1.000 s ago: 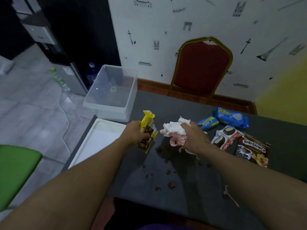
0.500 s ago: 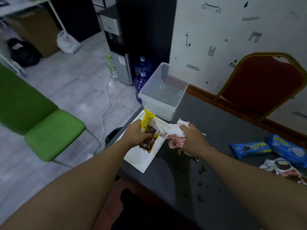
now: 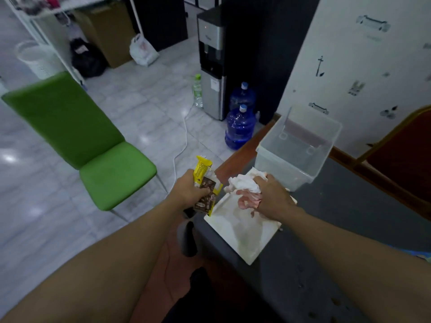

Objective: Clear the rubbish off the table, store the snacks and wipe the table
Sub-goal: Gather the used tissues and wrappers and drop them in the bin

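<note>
My left hand [image 3: 189, 192] grips yellow and brown snack wrappers [image 3: 205, 183], held just past the dark table's [image 3: 326, 241] left edge. My right hand [image 3: 270, 197] clutches a crumpled wad of white and pink tissue [image 3: 242, 185] above the white lid [image 3: 242, 231] that lies on the table corner. A clear plastic storage box [image 3: 298, 145] stands behind the lid. Brown crumbs [image 3: 335, 301] dot the table near its front.
A green chair [image 3: 88, 148] stands on the tiled floor to the left. Beyond it are a white basket [image 3: 37, 59], black bag [image 3: 87, 59] and white bag [image 3: 142, 50]. A water dispenser [image 3: 212, 64] and two blue bottles [image 3: 240, 127] stand near the wall. A red chair [image 3: 405, 159] is at right.
My view has swung left toward the floor and the green chair. Both hands, still holding the wrappers and tissue, have moved left to the table's corner. The snack packs have left the view.
</note>
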